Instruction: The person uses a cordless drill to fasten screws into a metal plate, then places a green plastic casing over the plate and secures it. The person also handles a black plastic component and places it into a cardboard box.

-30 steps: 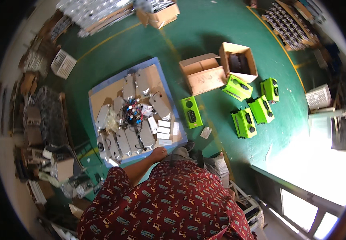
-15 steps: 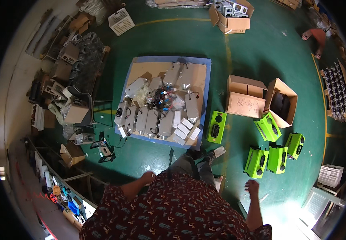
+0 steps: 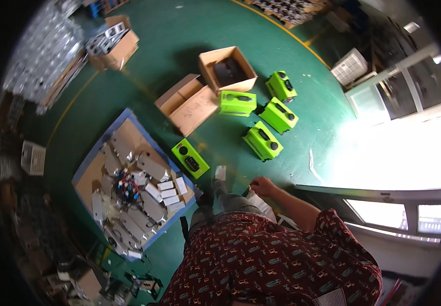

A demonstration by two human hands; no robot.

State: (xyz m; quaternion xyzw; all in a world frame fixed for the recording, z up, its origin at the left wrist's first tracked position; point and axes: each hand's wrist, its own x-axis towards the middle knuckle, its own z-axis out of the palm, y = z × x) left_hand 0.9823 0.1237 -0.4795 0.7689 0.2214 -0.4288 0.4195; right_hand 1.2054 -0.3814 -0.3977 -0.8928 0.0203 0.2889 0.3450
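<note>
green floor (image 3: 179, 61) below, right hand (image 3: 262, 186) fingers (image 3: 253, 184) curled, pinching a white packet (image 3: 257, 201) just beneath them.

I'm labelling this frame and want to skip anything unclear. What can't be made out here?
Head view, the only one:
- Left hand: not seen, hidden under the patterned shirt.
- Right hand: touches something white, too small to identify; grip unclear.
- Small parts on the cardboard sheet: too small and tangled to name.
- Open box: dark contents, in shadow.
- Window area: washed out by glare.
- Left-edge stacks: bent and dimmed by the fisheye rim.
</note>
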